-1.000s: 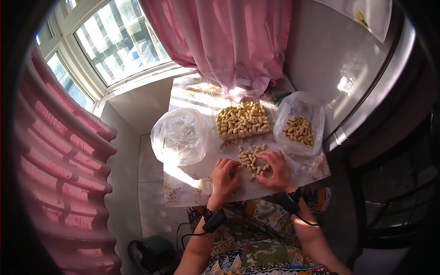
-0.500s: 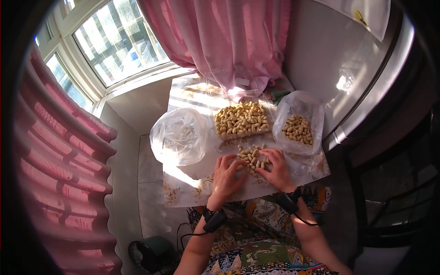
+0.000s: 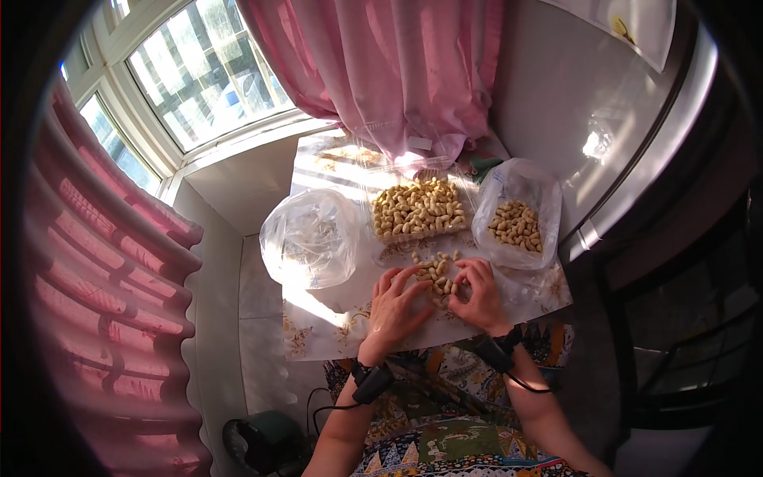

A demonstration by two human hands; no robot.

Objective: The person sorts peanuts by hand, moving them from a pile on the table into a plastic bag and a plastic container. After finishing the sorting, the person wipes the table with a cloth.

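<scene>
Peanuts [image 3: 434, 269], apparently in their shells, lie in a loose pile on the table [image 3: 318, 332]. From this pile, the full clear box [image 3: 423, 234] sits near twelve o'clock, the bag holding more nuts [image 3: 494, 181] at two, and the white plastic bag [image 3: 308, 242] at ten. The left hand [image 3: 393, 314] is at seven, fingers spread and bent at the pile's edge; the right hand [image 3: 481, 300] is at four, thumb and fingers curved; whether either pinches a nut, I cannot tell. Each should be light, dry and rigid, prone to roll and crack; best held gently across its middle, between thumb and fingertip.
</scene>
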